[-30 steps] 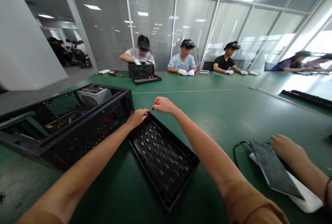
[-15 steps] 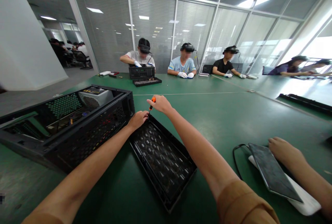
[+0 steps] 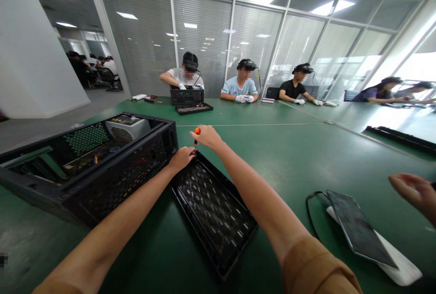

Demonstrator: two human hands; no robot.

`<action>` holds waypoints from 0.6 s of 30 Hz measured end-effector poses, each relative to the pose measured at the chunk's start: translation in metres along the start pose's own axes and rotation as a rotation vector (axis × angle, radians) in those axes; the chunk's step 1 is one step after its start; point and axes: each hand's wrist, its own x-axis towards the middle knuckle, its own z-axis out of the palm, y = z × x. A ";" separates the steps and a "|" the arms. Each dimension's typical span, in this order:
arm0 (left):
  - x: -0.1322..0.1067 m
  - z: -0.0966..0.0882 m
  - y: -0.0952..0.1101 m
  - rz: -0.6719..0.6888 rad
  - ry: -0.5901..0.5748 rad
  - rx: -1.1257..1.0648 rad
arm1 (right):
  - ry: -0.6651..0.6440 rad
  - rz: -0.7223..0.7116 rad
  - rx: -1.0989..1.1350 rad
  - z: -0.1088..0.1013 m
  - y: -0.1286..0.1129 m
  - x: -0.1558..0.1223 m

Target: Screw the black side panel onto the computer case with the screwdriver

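An orange-handled screwdriver (image 3: 196, 136) stands nearly upright in my right hand (image 3: 208, 136), its fingers closed round the handle. Its tip meets the far corner of a black computer case front panel (image 3: 214, 212), which lies on the table with its hollow inner side up. My left hand (image 3: 183, 157) is closed at that same corner, fingers pinched by the screwdriver's tip; whether it grips the panel's edge or a small part there is hidden. Just left of the panel, an open black computer case (image 3: 119, 171) lies on its side with a silver power supply (image 3: 127, 129) inside.
At right, a phone (image 3: 361, 228) rests on a white power bank (image 3: 400, 264) with a black cable. Beyond them is another person's hand (image 3: 413, 191). A long black panel (image 3: 402, 140) lies farther right. Across the green table (image 3: 272, 148), several people sit; one handles another case (image 3: 186, 96).
The screwdriver has become more upright, and my right hand has shifted slightly left. At right, the other person's hand has drawn away from the phone. My left hand stays at the corner.
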 end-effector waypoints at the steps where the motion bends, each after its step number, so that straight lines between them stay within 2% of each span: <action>1: 0.000 0.000 0.000 -0.001 -0.001 -0.002 | 0.020 0.020 -0.016 0.000 -0.001 -0.001; 5: 0.000 -0.002 0.002 -0.001 -0.002 -0.010 | 0.052 0.068 -0.039 -0.001 -0.003 -0.005; 12: -0.001 -0.005 0.005 -0.006 0.009 -0.024 | 0.036 0.103 -0.012 -0.002 0.001 -0.001; 18: -0.002 -0.006 0.005 -0.011 0.005 -0.036 | -0.005 0.051 0.013 -0.002 -0.003 0.001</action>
